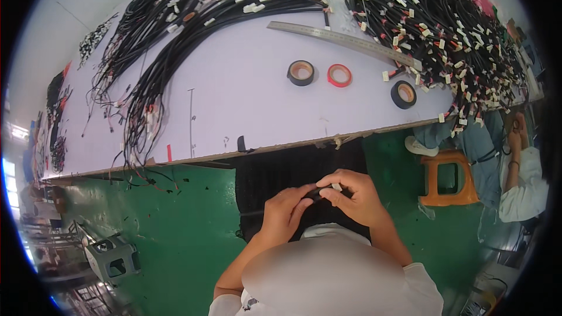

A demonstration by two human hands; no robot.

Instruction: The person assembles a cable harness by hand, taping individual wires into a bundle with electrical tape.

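In the head view, you have a short stretch of black cable [315,195] in front of your body, below the table's [234,102] front edge and over a dark cloth [275,169]. Your left hand [285,208] is closed on one side of it and your right hand [355,199] pinches the other, fingers and thumb meeting around it, with a small white tag [337,187] by the right fingers. Holding it between two close grips probably keeps it steady and lets both thumbs press on the same spot. Your fingers hide most of it, so you cannot tell from here what its covered part looks like.

On the table, two black tape rolls [290,75] [396,95] and a red tape roll [331,78] lie apart from each other, perhaps so each can be picked up singly. The metal ruler [345,38] slants behind them, its right end against the large cable pile [439,35].

To the left, a long cable bundle [175,52] drops loose wire ends over the front edge, where a sleeve could catch. To your right, an orange stool [431,184] and a co-worker's arm [514,164] limit the room on that side.
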